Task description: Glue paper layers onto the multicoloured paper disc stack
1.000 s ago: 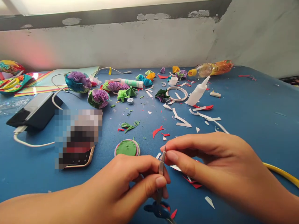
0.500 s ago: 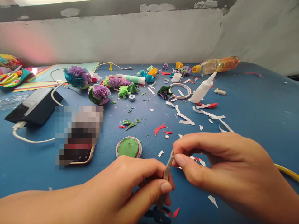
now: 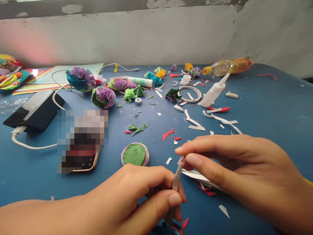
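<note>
My left hand (image 3: 146, 195) is closed around the metal blades of a pair of scissors (image 3: 176, 179), which point up and away from me. Their dark blue handles (image 3: 163, 229) hang below the hand, partly cut off by the frame. At the blade tips, my right hand (image 3: 220, 163) has its thumb and fingers bent in a loose pinch. A tiny pale pinkish bit shows at the tips; what the right fingers hold is too small to make out. Just beyond my left hand lies a round disc with a green top (image 3: 134, 154).
White and red paper scraps (image 3: 195, 124) lie about the blue table. Behind them are a white glue bottle (image 3: 212, 93), a tape ring (image 3: 190, 94), a glue stick (image 3: 140, 81), folded paper flowers (image 3: 104, 97) and a plastic bottle (image 3: 230, 66). A phone (image 3: 85, 164) and a black box (image 3: 34, 111) with a cable are left.
My right index finger has lifted slightly from the scissors' tips, widening the gap to the thumb. White strips and red scraps show more under that hand. My left hand keeps its grip.
</note>
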Demonstrator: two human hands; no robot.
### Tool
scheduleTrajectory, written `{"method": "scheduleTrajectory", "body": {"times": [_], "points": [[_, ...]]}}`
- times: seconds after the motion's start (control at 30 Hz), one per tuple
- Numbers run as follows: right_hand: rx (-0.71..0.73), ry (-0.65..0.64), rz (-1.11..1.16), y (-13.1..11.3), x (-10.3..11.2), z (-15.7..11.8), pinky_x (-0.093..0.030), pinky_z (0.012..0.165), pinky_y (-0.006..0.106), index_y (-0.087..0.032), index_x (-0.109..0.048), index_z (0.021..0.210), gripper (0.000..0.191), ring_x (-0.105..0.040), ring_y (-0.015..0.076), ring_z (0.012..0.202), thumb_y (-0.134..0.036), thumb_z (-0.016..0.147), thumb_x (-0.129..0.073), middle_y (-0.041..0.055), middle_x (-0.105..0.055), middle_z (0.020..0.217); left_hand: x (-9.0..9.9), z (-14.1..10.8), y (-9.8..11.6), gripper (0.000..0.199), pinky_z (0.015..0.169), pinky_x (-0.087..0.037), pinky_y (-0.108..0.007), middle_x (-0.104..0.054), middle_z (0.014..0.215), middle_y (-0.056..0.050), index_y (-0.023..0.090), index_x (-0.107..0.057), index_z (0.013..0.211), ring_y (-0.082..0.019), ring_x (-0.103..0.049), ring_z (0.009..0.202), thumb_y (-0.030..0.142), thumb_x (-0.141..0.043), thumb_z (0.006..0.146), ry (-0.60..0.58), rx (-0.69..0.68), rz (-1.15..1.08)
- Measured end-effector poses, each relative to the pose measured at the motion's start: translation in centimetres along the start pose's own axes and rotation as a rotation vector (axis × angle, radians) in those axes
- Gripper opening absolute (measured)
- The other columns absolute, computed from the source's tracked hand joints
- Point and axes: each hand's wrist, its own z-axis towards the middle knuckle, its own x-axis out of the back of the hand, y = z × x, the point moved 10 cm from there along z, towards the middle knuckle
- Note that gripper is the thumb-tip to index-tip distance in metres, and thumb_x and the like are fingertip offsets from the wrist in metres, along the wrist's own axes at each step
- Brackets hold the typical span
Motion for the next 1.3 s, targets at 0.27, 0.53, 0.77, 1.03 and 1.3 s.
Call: {"method": "scheduleTrajectory", "body": {"times": [0.27,0.53,0.77,1.03,1.3], "points": [[-0.122,-0.137,0.067,1.1,-0.9,-0.2,-0.045,0.042,0.015,-0.029,-0.080,0.081,0.010,-0.060,0.0088,0.047,-0.026,0.085,-0.072,-0.0062,-0.072,0.065,0.1,-0.1,-0.7,0.030,0.075,-0.057,-0.015,-0.079,0.082,0.001,0.023,-0.070,0.085,-0.012,-0.073,0.075,0.042,-0.053,0.101,0.028,-0.029,-0.081],[-0.047,-0.159,0.044,1.3,-1.4,-0.6,-0.037,0.039,0.017,-0.029,-0.073,0.081,0.014,-0.053,0.0072,0.042,-0.026,0.093,-0.066,-0.0089,-0.067,0.061,-0.7,0.3,-1.0,0.028,0.075,-0.056,-0.012,-0.080,0.086,0.002,0.023,-0.071,0.088,-0.011,-0.072,0.077,0.039,-0.052,0.101,-0.007,0.005,-0.042],[0.019,-0.093,-0.047,0.7,-1.1,-0.4,-0.047,0.049,0.018,-0.028,-0.070,0.076,0.016,-0.053,0.0078,0.043,-0.021,0.090,-0.065,-0.0094,-0.065,0.060,-0.5,0.1,-0.9,0.031,0.073,-0.056,-0.014,-0.079,0.085,0.001,0.022,-0.072,0.088,-0.011,-0.071,0.074,0.040,-0.051,0.103,-0.003,0.001,-0.027],[-0.076,-0.083,0.072,1.6,-0.3,-0.3,-0.056,0.061,0.015,-0.033,-0.080,0.093,0.010,-0.070,0.0109,0.066,-0.031,0.094,-0.070,-0.0061,-0.074,0.074,-0.5,-0.2,-1.4,0.031,0.078,-0.058,-0.015,-0.080,0.090,0.001,0.024,-0.071,0.092,-0.012,-0.074,0.080,0.049,-0.054,0.102,-0.011,-0.011,-0.115],[-0.315,-0.328,0.491,3.5,-3.7,-1.1,-0.050,0.054,0.013,-0.027,-0.078,0.086,0.007,-0.063,0.0083,0.058,-0.032,0.091,-0.078,-0.0043,-0.067,0.065,-0.5,-0.4,-1.2,0.021,0.078,-0.057,-0.014,-0.081,0.091,0.003,0.025,-0.070,0.093,-0.012,-0.073,0.080,0.038,-0.056,0.100,-0.023,0.019,-0.099]]}}
